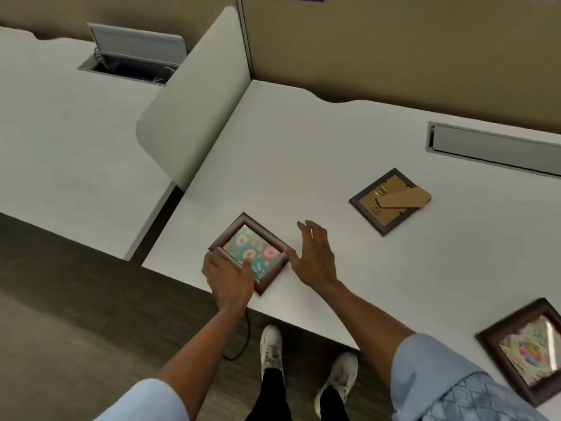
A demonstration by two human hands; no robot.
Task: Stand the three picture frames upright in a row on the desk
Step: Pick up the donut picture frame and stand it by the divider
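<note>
Three dark wooden picture frames lie flat on the white desk (303, 153). The floral frame (258, 241) rests face up near the desk's front left corner. My left hand (227, 278) grips its near left corner, thumb on the glass. My right hand (315, 256) hovers open just beside its right corner, fingers spread. A second frame (385, 205) lies face down in the middle, its cardboard stand showing. The third frame (528, 347), with a colourful picture, lies face up at the right edge, partly behind my right sleeve.
A closed cable hatch (491, 147) is set into the desk at the back right. A low divider panel (197, 98) borders the desk on the left, with a neighbouring desk and an open cable hatch (133, 59) beyond. Partition walls stand behind.
</note>
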